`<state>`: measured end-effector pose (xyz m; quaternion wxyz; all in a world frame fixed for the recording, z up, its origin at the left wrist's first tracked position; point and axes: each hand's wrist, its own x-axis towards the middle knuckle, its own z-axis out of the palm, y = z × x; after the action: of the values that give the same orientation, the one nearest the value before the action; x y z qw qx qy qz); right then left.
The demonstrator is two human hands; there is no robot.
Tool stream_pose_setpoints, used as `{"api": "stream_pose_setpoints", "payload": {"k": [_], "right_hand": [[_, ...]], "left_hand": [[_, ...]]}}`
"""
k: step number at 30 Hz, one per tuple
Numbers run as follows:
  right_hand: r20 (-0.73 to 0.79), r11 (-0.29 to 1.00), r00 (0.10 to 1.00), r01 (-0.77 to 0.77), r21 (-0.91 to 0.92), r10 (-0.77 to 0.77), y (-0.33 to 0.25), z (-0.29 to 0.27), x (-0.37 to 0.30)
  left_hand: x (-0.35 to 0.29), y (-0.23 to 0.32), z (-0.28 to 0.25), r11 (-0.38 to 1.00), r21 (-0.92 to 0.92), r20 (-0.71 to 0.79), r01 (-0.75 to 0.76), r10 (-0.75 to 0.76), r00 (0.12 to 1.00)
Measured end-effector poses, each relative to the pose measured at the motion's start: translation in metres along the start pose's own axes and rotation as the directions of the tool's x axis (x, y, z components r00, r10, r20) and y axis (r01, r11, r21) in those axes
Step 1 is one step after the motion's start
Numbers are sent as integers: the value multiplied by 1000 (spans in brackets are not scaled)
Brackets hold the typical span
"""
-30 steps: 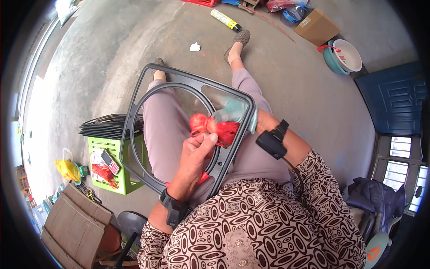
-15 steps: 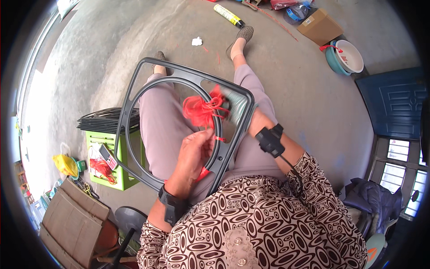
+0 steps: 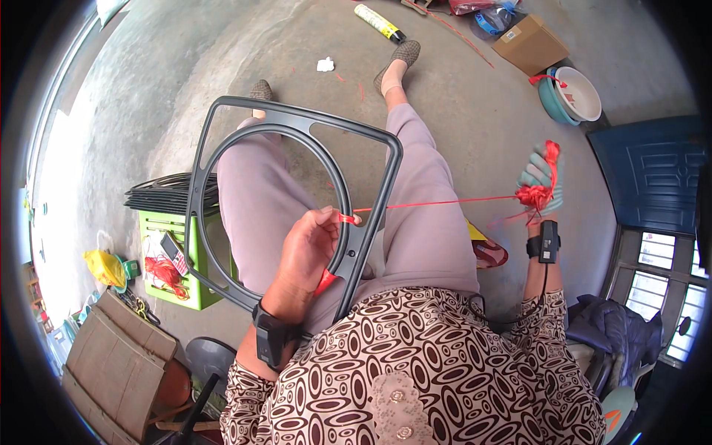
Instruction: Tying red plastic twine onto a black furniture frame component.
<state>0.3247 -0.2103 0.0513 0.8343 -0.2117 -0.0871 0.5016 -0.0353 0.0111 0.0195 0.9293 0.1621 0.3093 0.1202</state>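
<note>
Across my lap rests a dark grey frame (image 3: 389,159) with rounded corners and a large round opening. My left hand (image 3: 309,245) is closed on the ring's right side, fingers pinching where red cord (image 3: 445,202) wraps around it. From there the cord runs taut to the right. Out at the far right, my right hand (image 3: 545,178), in a striped glove, grips a bunched hank of red cord (image 3: 535,195). A second red patch (image 3: 324,282) shows below my left wrist, against the frame.
At left, a green stool (image 3: 174,222) carries a stack of dark frames (image 3: 167,194), a phone (image 3: 175,254) and loose red cord (image 3: 165,274). A wooden chair (image 3: 119,367) stands lower left. Basins (image 3: 575,96), a cardboard box (image 3: 530,46) and a yellow canister (image 3: 377,21) lie farther off.
My right hand has swung from the ring out to the right with the red hank, drawing the cord straight. The frame has shifted slightly left; my left hand keeps its hold.
</note>
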Motion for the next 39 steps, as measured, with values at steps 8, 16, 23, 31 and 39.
{"api": "stream_pose_setpoints", "payload": {"k": [8, 16, 23, 31, 39], "right_hand": [[-636, 858, 733, -145, -493, -242, 8, -17, -6], [-303, 578, 834, -542, -610, 462, 154, 67, 33], [228, 658, 812, -233, -716, 536, 210, 83, 91], [-253, 555, 604, -796, -240, 756, 224, 56, 70], [-419, 731, 785, -600, -325, 457, 243, 57, 93]], "left_hand": [[4, -4, 5, 974, 166, -11, -153, 157, 988], [4, -4, 13, 960, 230, -22, -162, 171, 985], [2, -11, 16, 919, 292, 75, -266, 255, 964], [5, -7, 19, 947, 252, -111, -201, 234, 966], [6, -8, 0, 994, 98, -64, -41, 48, 997]]}}
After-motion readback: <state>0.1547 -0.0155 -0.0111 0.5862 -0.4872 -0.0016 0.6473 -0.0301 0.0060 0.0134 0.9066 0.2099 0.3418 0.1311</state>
